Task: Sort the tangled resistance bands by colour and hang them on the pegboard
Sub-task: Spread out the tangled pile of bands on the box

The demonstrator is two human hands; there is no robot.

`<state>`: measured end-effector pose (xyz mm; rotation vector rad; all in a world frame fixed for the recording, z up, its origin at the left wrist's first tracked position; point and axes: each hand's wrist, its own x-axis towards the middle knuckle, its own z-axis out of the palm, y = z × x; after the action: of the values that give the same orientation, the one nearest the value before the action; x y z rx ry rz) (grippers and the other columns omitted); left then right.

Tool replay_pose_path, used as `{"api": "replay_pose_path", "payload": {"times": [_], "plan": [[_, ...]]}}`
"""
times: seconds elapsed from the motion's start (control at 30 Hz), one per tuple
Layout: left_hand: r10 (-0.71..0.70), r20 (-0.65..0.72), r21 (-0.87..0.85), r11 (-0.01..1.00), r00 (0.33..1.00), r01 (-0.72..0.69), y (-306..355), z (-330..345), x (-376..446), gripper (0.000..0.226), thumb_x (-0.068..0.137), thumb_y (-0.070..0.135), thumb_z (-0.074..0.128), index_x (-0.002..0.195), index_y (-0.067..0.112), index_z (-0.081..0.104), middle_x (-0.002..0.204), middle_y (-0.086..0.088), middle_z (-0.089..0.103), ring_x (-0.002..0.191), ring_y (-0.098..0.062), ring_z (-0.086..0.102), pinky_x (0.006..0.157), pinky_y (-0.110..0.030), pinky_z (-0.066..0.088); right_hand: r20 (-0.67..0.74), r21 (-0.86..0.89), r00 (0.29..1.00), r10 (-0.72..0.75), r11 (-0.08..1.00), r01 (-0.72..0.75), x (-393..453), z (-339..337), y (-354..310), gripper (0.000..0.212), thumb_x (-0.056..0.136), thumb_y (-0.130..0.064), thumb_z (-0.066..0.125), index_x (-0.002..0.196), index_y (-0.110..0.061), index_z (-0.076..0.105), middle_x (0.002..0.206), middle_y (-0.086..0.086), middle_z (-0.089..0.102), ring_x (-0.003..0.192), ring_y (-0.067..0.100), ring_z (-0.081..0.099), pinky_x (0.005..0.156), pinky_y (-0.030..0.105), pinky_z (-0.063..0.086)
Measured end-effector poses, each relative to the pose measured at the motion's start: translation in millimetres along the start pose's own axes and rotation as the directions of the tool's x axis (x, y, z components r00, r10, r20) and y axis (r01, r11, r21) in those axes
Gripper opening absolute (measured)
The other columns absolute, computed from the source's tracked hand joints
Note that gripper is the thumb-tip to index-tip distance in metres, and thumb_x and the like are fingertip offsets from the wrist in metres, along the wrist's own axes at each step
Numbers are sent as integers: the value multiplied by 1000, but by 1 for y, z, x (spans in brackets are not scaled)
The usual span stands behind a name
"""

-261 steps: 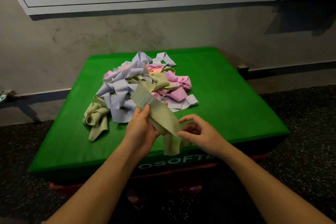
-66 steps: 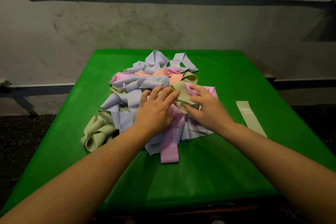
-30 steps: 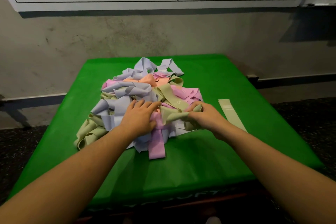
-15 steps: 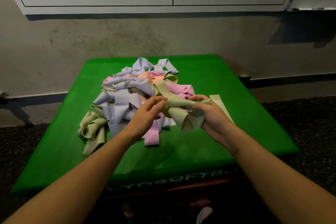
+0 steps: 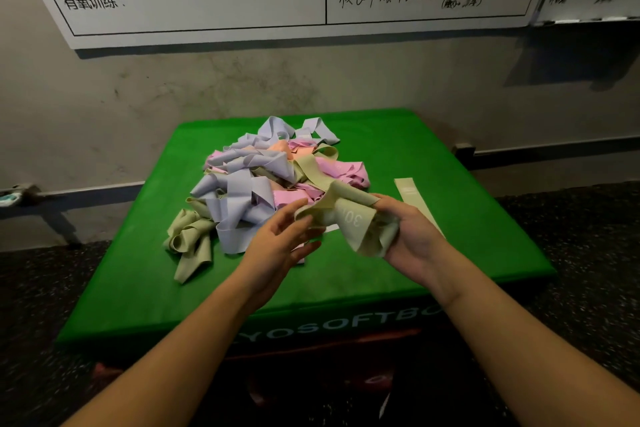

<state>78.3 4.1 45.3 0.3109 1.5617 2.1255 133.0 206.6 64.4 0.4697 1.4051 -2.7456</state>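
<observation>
A tangled pile of resistance bands (image 5: 263, 177) in lilac, pink, orange and olive green lies on the green soft box (image 5: 450, 163). My right hand (image 5: 412, 236) grips a crumpled olive band (image 5: 349, 218) marked "30", lifted just above the box; its far end still trails into the pile. My left hand (image 5: 280, 243) pinches the band's left edge with thumb and fingertips. One flat olive band (image 5: 410, 191) lies apart at the right, partly behind my right hand. No pegboard is in view.
Loose olive bands (image 5: 188, 243) lie at the pile's left front. A whiteboard (image 5: 194, 0) with handwriting hangs on the grey wall behind. Dark speckled floor (image 5: 571, 288) surrounds the box. A metal fitting (image 5: 20, 191) sits by the left wall base.
My right hand has pulled the olive band out of the pile and raised it toward me. My left hand has left the pile and now pinches the band's left edge.
</observation>
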Motion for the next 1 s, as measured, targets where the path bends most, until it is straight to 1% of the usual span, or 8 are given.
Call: {"api": "replay_pose_path", "payload": {"times": [0.2,0.37,0.5,0.6,0.7,0.83,0.93,1.0], "plan": [[36,-49,-133,990,998,-42,12,-1,-16,54,80,12,66,133,16,57,126,-10,67,110,-28,67,92,-37,57,-72,-263,996,-59,964,38,-7,-15,10,20,77,-10,71,96,-12,63,90,9,70,79,24,65,67,34,49],[57,-134,-127,989,989,-74,13,1,-20,41,80,21,65,120,14,65,113,-10,72,101,-25,69,82,-32,60,-105,-656,961,-258,744,128,-12,-15,22,9,80,-17,78,85,-17,71,79,1,70,73,15,62,58,25,47],[89,-133,-58,993,987,-98,9,3,-19,32,84,27,61,110,10,68,106,-12,72,97,-24,66,86,-34,57,61,-758,954,-294,608,236,-13,-11,29,30,85,-14,75,110,-26,65,89,3,70,77,9,65,64,16,50],[131,-137,-6,991,982,-133,8,3,-19,34,87,28,60,111,6,69,110,-16,72,100,-24,67,92,-37,55,245,-684,958,-149,674,280,-16,-5,27,50,90,-12,70,131,-37,55,115,3,68,103,19,67,83,26,55],[157,-132,65,987,979,-150,7,2,-18,35,86,30,61,111,8,71,111,-17,72,102,-26,68,90,-36,56,346,-602,927,-145,723,339,-17,4,27,53,92,-10,67,131,-43,52,123,0,64,108,15,65,84,27,55],[210,-158,156,970,965,-186,7,2,-19,23,91,23,61,108,11,72,107,-11,74,98,-19,69,83,-27,56,368,-706,851,-375,483,519,-11,10,32,23,84,-16,77,98,-33,71,103,-5,70,100,9,64,85,21,50],[252,-182,237,949,951,-206,6,-6,-19,14,94,20,62,102,17,74,104,-5,75,99,-19,67,90,-32,54,405,-773,696,-593,184,607,-10,9,34,19,83,-16,77,78,-25,61,100,-6,66,101,7,59,86,20,45],[284,-195,320,923,939,-213,5,-10,-19,11,94,20,64,99,20,74,102,-1,74,100,-17,65,91,-33,52,345,-770,688,-638,227,596,-14,7,30,28,85,-13,73,75,-30,54,96,-7,64,97,12,61,84,30,50]]}}
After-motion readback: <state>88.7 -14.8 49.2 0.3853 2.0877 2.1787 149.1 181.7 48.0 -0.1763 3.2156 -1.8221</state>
